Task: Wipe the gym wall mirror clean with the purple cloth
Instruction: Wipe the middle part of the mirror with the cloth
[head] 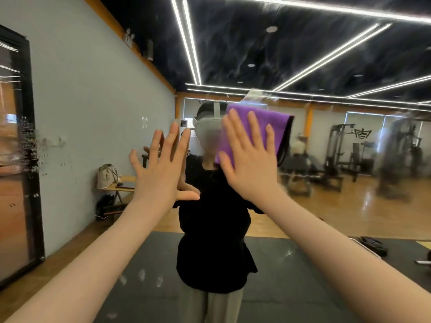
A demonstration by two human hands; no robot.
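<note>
The head view looks straight at a big mirror (326,159) that fills most of the wall. The cloth (263,127) is purple and folded flat into a rough square, with a dark edge down its right side. It lies against the glass, up high, near the middle of the mirror. The right hand (250,159) is pressed flat on the cloth, with its fingers (253,127) spread wide and pointing up. It is not gripping the cloth, only pushing it onto the glass. The left hand (161,169) is flat too, fingers spread wide, holding nothing. It is just left of the cloth and not touching it. The glass looks smeary, with a wet streak (256,95) just above the cloth and small drops (30,145) near the mirror's left edge. In the mirror there is a person in a black shirt (212,229).
</note>
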